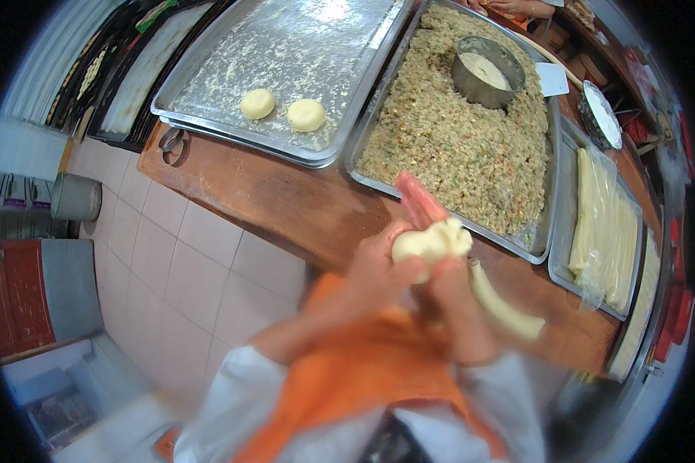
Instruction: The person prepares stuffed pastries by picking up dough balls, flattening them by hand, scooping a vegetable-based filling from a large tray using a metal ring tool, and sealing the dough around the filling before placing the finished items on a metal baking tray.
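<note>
A pale piece of dough point(425, 247) is held between both hands above the front edge of the table; its left part is smooth and round, its right end gathered and uneven. My left hand point(378, 258) curls around its left side, with the thumb on it. My right hand point(446, 284) grips it from the near right side. A rope of dough point(503, 310) lies on the table just right of my right hand. Beyond my hands is a big metal tray of crumbly filling point(459, 143) with green and orange bits.
A floured metal tray point(286, 58) at far left carries two round dough pieces point(282, 110). A metal ring bowl point(488, 73) sits in the filling beside a white scraper point(551, 79). Dough strips point(606, 231) under plastic lie right. Ring cutters point(173, 146) rest at the table's left; another person's hands point(510, 6) show at top.
</note>
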`<state>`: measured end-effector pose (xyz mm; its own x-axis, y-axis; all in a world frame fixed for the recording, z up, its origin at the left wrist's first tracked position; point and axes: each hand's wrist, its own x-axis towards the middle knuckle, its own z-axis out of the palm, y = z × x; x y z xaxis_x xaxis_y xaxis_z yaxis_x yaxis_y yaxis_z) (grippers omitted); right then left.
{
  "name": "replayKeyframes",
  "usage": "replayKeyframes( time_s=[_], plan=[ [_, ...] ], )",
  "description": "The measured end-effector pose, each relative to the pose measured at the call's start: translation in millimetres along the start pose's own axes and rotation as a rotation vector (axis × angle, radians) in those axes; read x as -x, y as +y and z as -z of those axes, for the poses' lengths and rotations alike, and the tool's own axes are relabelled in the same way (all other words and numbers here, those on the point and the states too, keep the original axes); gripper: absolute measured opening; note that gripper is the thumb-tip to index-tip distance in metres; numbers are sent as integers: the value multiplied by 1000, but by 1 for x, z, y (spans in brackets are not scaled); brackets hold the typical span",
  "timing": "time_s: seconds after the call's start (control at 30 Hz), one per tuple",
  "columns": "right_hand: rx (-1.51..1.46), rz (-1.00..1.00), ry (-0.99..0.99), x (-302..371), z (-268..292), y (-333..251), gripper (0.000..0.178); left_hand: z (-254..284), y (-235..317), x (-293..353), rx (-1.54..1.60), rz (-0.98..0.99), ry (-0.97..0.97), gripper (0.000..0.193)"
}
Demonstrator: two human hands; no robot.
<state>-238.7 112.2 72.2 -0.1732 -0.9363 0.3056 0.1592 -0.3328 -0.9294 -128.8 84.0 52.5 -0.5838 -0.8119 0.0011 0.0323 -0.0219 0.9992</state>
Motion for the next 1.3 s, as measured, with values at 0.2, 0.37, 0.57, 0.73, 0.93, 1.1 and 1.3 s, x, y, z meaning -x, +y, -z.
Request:
replayKeyframes(
  time_s=[0.2,0.37,0.57,0.73,0.93,1.1,1.3],
  plan=[
    [13,79,-110,7,13,15,37,4,6,-3,-30,30,-27,41],
    [-62,-67,-1,3,6,3,34,-8,5,-2,-62,-266,138,40],
    [-143,-49,96,9,-14,0,36,13,-17,8,232,292,-174,57],
    [-70,84,-89,8,5,8,38,3,-18,5,-100,-252,48,37],
    [-214,-101,174,9,-13,2,42,14,6,3,38,-128,-60,37],
    [-176,-69,91,10,-6,0,32,13,1,7,17,-72,-36,36],
    [-267,-219,176,9,-4,0,38,4,-2,6,-161,-384,70,54]
  ],
)
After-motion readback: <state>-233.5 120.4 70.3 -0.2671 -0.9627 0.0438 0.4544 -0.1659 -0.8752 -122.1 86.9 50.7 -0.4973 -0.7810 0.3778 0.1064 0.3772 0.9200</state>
